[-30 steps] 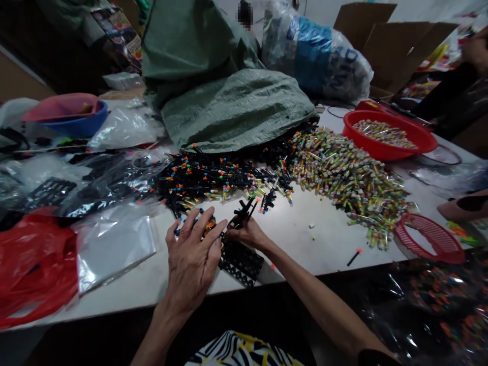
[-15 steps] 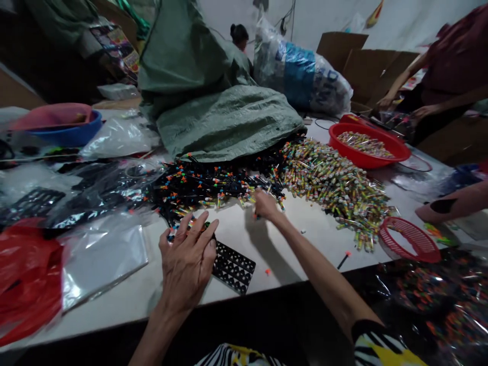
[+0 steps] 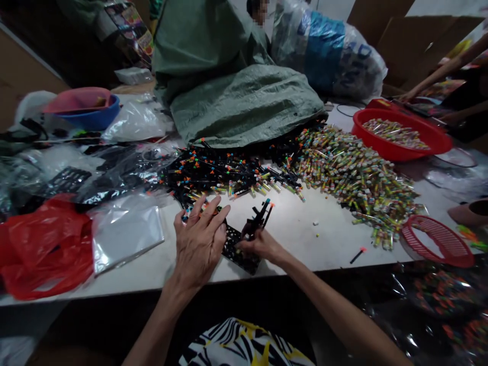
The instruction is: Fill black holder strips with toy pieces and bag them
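The table (image 3: 290, 254) bears two large loose heaps, tubes (image 3: 351, 173) and black parts (image 3: 217, 170). The left hand (image 3: 199, 246), fingers loosely spread, hides one end of the black tray (image 3: 244, 263); its filling there cannot be told. At the holed end, the right hand (image 3: 263, 246) grasps a black piece (image 3: 258, 219).

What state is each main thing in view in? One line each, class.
Left hand, spread palm-down
Right hand, gripping black toy
Black tray, partly covered
Red bowl, upright, holding small pieces
Cardboard box, open
Red bag, crumpled
Green sack, creased
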`<state>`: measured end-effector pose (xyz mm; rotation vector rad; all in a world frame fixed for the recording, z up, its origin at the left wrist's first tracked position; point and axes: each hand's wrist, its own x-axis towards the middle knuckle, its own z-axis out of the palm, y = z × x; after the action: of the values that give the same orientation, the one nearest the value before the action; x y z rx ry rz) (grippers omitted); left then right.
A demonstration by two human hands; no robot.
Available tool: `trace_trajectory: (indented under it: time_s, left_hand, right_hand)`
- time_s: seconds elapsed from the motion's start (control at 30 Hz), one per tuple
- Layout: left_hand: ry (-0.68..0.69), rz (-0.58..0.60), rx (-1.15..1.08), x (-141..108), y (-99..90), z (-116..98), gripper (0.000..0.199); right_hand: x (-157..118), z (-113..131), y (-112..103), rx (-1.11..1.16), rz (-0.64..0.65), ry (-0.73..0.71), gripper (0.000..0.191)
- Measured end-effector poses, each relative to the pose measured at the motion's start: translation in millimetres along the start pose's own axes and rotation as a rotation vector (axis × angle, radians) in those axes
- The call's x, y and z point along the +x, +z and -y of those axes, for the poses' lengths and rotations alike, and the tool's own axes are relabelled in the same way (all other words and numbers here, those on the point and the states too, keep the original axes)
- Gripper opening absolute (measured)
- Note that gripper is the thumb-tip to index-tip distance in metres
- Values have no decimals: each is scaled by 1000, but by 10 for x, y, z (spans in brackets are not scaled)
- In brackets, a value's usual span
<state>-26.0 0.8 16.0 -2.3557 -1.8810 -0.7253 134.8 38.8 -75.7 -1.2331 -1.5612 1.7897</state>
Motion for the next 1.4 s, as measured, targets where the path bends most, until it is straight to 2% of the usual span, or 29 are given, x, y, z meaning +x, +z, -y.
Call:
trace_trajectory:
  time_s: [0.07, 0.13, 0.2, 0.3, 0.4, 0.47, 0.53, 0.57, 0.63, 0.67, 0.73, 0.8, 0.87, 0.97, 1.03, 1.07, 1.13, 1.17, 1.23, 1.4]
  left_hand:
    - [6, 2, 5, -7, 7, 5, 37]
    - [4, 2, 5, -15, 18, 4, 37]
    - [-1, -1, -4, -23, 28, 2, 37]
    - [-6, -18, -14, -33, 33, 9, 36]
    - [9, -13, -1, -41, 19, 31, 38]
    - [19, -7, 21, -44, 4, 36, 39]
    - [29, -20, 52, -44, -13, 17, 40]
    - [40, -34, 67, -42, -20, -2, 40]
    - [59, -52, 81, -34, -28, -53, 42]
    - [61, -50, 77, -28, -27, -78, 41]
    - [50, -24, 54, -18, -20, -110, 38]
    - [39, 4, 28, -18, -12, -110, 36]
    - [46, 17, 9, -32, -12, -88, 37]
    - [52, 26, -8, -61, -34, -61, 39]
    - [49, 41, -8, -71, -58, -60, 40]
    - [57, 47, -4, -73, -69, -63, 41]
    - [71, 55, 6, -75, -84, -70, 41]
    - [75, 55, 8, -77, -85, -72, 41]
    - [79, 54, 16, -80, -77, -71, 42]
    - [108, 33, 79, -69, -24, -42, 49]
  right_hand:
    - [-1, -110, 191, 135, 24, -14, 26]
    - [33, -178, 269, 69, 24, -68, 26]
    - [49, -205, 305, -202, 3, -128, 25]
    - [-11, -192, 393, -733, -87, -211, 23]
    - [-81, -114, 420, -1013, -65, -263, 24]
    - [-25, 12, 270, -1051, 103, -277, 23]
    - [160, 209, -34, -1070, 256, -257, 26]
    - [292, 326, -222, -1103, 233, -230, 27]
    - [585, 558, -597, -1257, -158, -104, 26]
    - [718, 654, -758, -1282, -248, -91, 28]
    - [896, 768, -987, -1302, -349, -85, 32]
    - [919, 755, -1075, -1276, -353, -97, 32]
    - [803, 631, -1024, -1222, -339, -96, 28]
    - [525, 332, -716, -1099, -233, -99, 15]
    - [387, 135, -419, -895, -120, -144, 10]
    - [349, 55, -277, -718, -66, -189, 9]
    - [324, -46, -57, -437, -17, -267, 8]
    - [324, -64, 13, -370, -4, -293, 6]
    - [313, -41, 89, -438, 14, -309, 6]
    - [186, 154, 222, -902, -13, -300, 18]
